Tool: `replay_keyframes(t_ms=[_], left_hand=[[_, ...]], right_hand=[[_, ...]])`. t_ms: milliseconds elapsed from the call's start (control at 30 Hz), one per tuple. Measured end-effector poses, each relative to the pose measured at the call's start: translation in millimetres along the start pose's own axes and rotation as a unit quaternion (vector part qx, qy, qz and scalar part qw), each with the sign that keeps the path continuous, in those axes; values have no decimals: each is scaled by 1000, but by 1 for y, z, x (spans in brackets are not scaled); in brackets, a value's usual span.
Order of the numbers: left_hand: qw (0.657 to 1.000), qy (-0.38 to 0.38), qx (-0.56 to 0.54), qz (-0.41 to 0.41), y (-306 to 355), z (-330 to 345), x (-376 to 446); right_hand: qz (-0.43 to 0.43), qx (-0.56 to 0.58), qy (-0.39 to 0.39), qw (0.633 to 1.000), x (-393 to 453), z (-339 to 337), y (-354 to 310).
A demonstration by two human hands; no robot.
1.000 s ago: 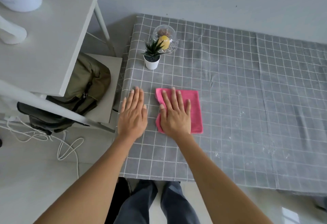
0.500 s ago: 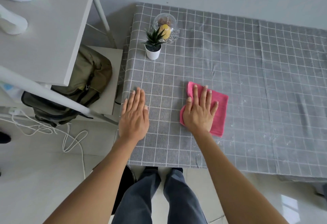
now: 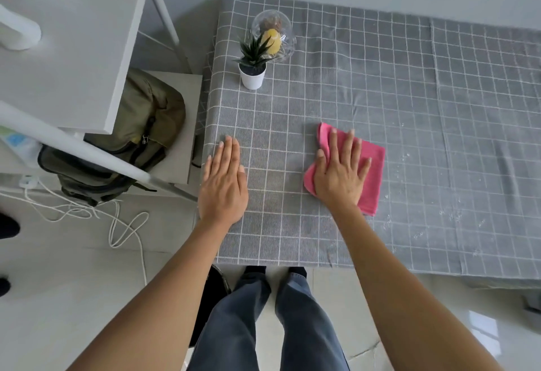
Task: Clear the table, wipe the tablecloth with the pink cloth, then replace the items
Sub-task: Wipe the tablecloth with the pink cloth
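Observation:
A grey checked tablecloth (image 3: pixel 380 92) covers the table. My right hand (image 3: pixel 341 171) presses flat on a folded pink cloth (image 3: pixel 373 165) near the table's front, fingers straight and spread. My left hand (image 3: pixel 224 183) lies flat on the tablecloth by the table's left edge, holding nothing. At the back left corner stand a small potted plant (image 3: pixel 252 63) in a white pot and, just behind it, a clear glass bowl (image 3: pixel 285 33) with a yellow object inside. White crumbs (image 3: pixel 450 212) speckle the cloth to the right of the pink cloth.
A white shelf unit (image 3: pixel 73 48) stands left of the table, with an olive backpack (image 3: pixel 140 136) on its lower shelf. White cables (image 3: pixel 117 224) trail on the floor. My legs (image 3: pixel 263 326) are at the table's front edge.
My right hand has slid the pink cloth to the right across the tablecloth, away from my left hand. My left hand has stayed flat in place.

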State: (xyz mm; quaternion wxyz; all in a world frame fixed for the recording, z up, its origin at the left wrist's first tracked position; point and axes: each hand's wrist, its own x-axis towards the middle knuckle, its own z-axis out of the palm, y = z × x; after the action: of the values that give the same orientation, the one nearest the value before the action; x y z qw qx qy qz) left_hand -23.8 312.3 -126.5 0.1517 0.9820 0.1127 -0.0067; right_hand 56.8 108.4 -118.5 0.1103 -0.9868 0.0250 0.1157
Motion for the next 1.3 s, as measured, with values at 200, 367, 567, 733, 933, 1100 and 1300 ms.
replay_keyframes(t_ms=[200, 367, 567, 733, 933, 1100, 1300], left_hand=[[1000, 5, 0, -5, 0, 2, 0], [1000, 9, 2, -3, 0, 1, -1], [1000, 8, -1, 1, -2, 2, -2], [1000, 11, 2, -9, -2, 4, -1], [1000, 9, -9, -8, 0, 2, -2], [1000, 4, -13, 0, 0, 0, -2], [1000, 4, -11, -3, -2, 2, -1]], right_hand=[[13, 3, 4, 1000, -10, 8, -30], [-106, -13, -16, 994, -32, 25, -76], [-33, -15, -1, 999, -2, 7, -28], [35, 8, 6, 999, 5, 2, -18], [-50, -14, -8, 999, -13, 19, -70], [-87, -19, -6, 996, -13, 21, -66], [7, -4, 16, 1000, -1, 3, -9]])
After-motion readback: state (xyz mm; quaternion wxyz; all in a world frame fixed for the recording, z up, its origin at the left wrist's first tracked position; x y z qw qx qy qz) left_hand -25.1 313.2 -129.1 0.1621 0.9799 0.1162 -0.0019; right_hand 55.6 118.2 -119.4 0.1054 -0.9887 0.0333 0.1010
